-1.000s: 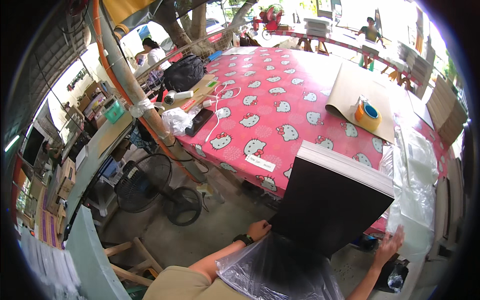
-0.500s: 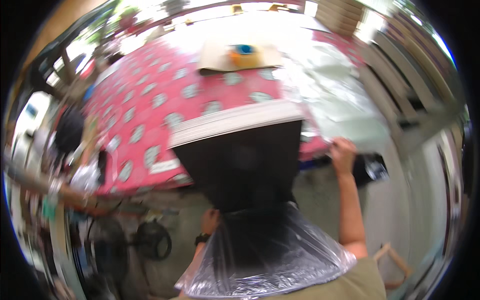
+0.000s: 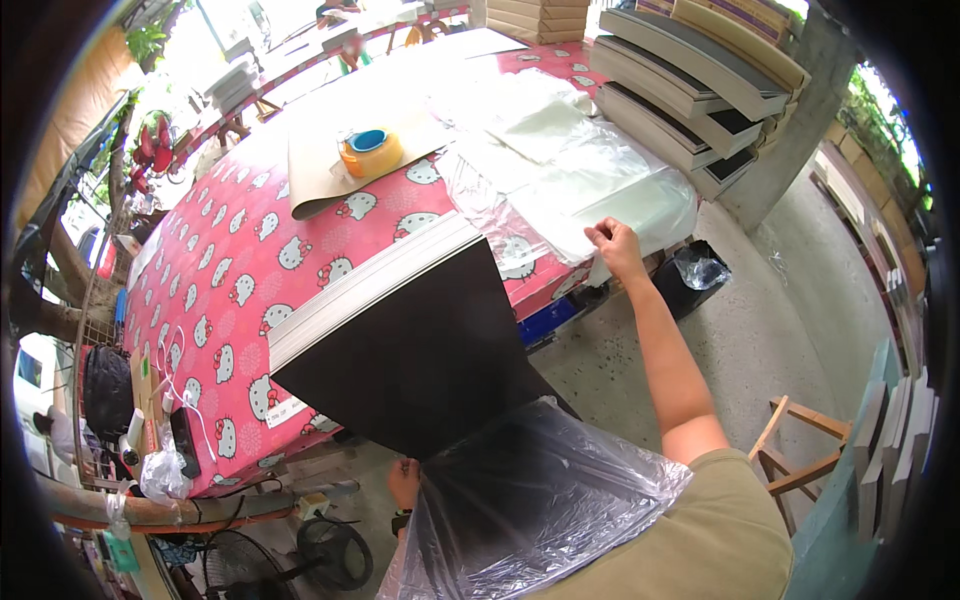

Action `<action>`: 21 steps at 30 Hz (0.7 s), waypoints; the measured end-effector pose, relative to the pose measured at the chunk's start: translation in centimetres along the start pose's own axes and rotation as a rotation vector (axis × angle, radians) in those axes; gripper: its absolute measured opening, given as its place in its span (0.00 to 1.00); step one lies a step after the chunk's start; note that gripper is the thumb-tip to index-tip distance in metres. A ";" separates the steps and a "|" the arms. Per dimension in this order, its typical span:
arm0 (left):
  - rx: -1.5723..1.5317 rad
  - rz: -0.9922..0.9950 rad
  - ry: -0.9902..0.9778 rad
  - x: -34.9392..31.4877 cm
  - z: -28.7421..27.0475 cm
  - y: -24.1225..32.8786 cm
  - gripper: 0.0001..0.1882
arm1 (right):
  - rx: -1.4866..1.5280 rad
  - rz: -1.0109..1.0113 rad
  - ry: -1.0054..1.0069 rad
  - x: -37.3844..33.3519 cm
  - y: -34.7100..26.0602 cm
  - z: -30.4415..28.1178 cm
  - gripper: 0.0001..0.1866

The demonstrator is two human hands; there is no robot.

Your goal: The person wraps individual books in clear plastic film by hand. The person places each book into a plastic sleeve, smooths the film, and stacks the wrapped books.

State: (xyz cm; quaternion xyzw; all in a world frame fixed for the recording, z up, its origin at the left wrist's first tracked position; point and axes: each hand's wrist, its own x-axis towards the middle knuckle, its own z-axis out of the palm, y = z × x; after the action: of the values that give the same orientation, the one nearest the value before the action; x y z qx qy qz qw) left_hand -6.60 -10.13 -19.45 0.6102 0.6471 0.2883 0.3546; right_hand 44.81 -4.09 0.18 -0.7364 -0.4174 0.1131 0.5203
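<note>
A thick book with a black cover (image 3: 420, 350) and white page edges leans on the table's front edge, its lower part inside a clear plastic bag (image 3: 540, 500) that spreads over my front. My left hand (image 3: 403, 484) is closed at the bag's upper left edge, beside the book's lower corner; the bag partly covers that arm. My right hand (image 3: 617, 247) reaches forward to the near edge of a pile of clear plastic bags (image 3: 640, 205). Its fingers are curled together, and whatever they may hold is too small to make out.
A pink patterned cloth (image 3: 230, 290) covers the table. A tape roll (image 3: 370, 155) rests on brown card (image 3: 310, 180). Stacked books (image 3: 690, 90) stand far right. A black bin (image 3: 690, 280), a wooden stool (image 3: 810, 430) and a fan (image 3: 335, 550) stand around the table.
The view has turned and sharpened, so the table and book appear farther left and more tilted. My right hand is now higher in view, by the plastic pile's edge. My left hand stays by the book's corner.
</note>
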 end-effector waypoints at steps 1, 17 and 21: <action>0.064 0.061 0.035 -0.2 0.1 0.5 0.14 | 0.014 -0.005 0.039 0.3 0.1 -0.1 0.07; 0.005 -0.063 -0.045 -0.7 -0.5 1.1 0.13 | -0.302 -0.307 -0.076 4.7 -0.9 -1.8 0.12; 0.077 -0.008 -0.069 -0.1 -0.6 1.7 0.12 | -1.059 -0.324 -0.041 10.3 -1.2 0.0 0.12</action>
State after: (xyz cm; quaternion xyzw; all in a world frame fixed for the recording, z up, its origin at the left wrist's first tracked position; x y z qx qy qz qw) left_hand -6.08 -10.08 -17.72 0.6303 0.6476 0.2405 0.3543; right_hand 50.66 3.53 3.92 -0.8214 -0.5352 -0.1793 0.0812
